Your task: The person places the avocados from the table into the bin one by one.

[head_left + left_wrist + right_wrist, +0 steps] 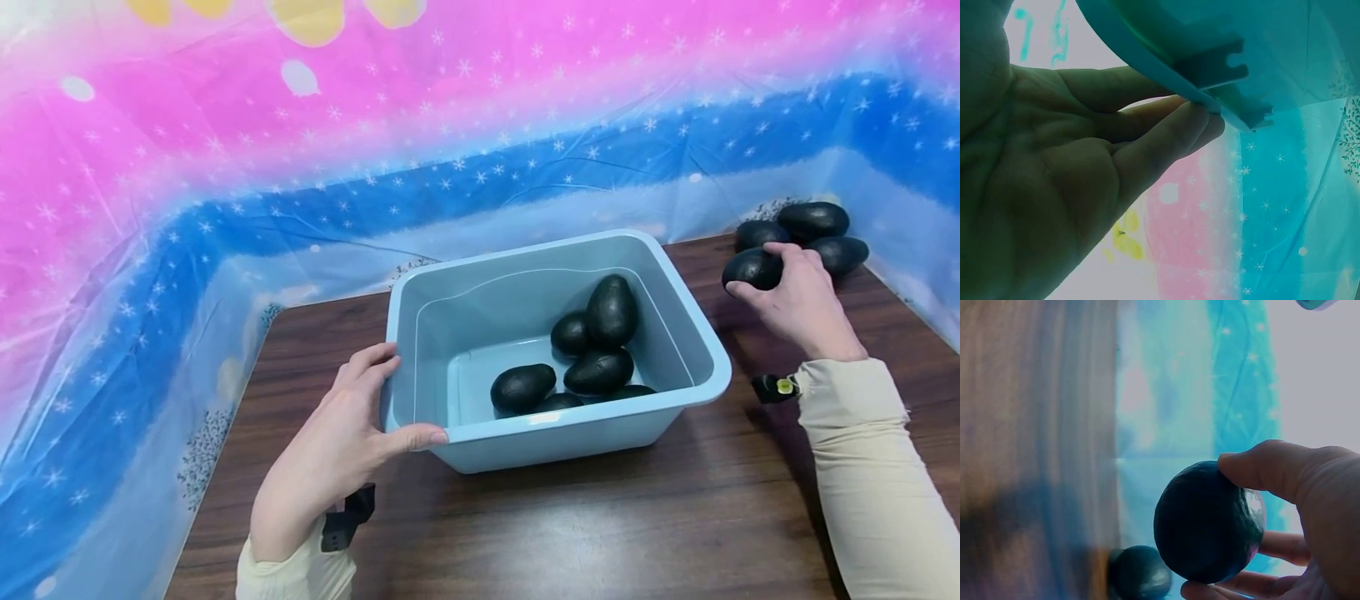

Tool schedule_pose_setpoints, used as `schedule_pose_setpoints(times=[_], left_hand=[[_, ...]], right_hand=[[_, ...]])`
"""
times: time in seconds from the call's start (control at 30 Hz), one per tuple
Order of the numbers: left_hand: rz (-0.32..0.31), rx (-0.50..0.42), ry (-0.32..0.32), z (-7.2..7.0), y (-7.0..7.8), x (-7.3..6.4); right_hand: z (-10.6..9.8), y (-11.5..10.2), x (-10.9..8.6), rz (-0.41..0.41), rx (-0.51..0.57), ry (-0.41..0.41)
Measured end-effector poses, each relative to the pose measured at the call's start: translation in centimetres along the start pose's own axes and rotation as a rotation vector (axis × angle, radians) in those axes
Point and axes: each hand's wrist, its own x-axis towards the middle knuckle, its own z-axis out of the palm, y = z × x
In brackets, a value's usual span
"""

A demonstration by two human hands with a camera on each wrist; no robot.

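A light blue-grey plastic bin [555,442] stands on the table with several dark avocados [522,388] inside, some partly hidden by its front wall. My left hand [337,442] holds the bin's near left corner, the thumb on the front rim and the fingers at the left rim. In the left wrist view, fingertips [1194,119] touch the rim [1147,62]. To the right of the bin, my right hand [806,304] grips a dark avocado [752,269] between thumb and fingers. The right wrist view shows this avocado [1207,525] close up.
A few more avocados [813,221] lie together at the table's far right corner, around the right hand. The brown wood-grain table [585,533] backs onto a pink and blue snowflake-patterned cloth [465,175] along its far and side edges.
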Motion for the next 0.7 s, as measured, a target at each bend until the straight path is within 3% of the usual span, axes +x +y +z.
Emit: schedule_pose_setpoints(times=[0.3,0.7], left_hand=[[0.004,0.001,0.006,0.0,0.0,0.0],[0.011,-0.002,0.006,0.1,-0.1,0.0]], right_hand=[[-2.1,-2.4,-0.5,-0.084,0.034,0.104],[-4.1,-6.4,-3.3,-0.121,0.168,0.227]])
